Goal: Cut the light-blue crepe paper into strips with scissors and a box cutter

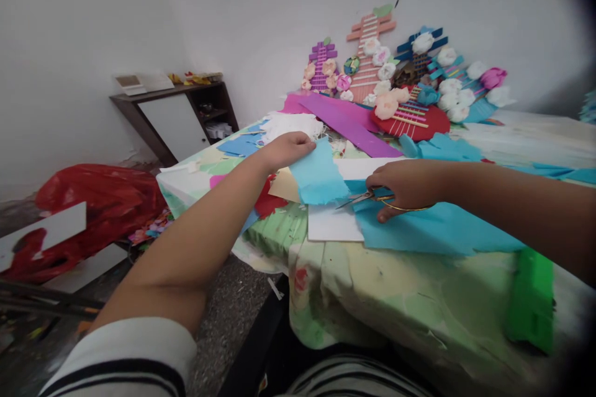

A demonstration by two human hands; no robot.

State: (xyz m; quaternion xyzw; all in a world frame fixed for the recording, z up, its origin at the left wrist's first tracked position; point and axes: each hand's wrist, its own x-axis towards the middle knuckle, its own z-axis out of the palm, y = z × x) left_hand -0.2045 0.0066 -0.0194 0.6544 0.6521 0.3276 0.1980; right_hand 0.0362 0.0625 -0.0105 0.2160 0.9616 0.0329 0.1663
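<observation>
My left hand [294, 150] pinches the upper left corner of a light blue piece of crepe paper [320, 175], which has a ragged lower edge. In my right hand [401, 186] is a pair of scissors [357, 199], its blades pointing left, just below and beside that piece. Under my right hand lies a larger blue crepe paper sheet [433, 232]. It partly covers a white board [333, 224] on the table. Whether the scissor blades touch the paper I cannot tell.
Paper-flower crafts [367, 65] lean on the wall behind a purple paper strip [349, 124]. A green block-like object [531, 301] hangs at the cloth-covered table's [363, 285] front right. A dark cabinet [174, 118] and red plastic bag [100, 198] stand left.
</observation>
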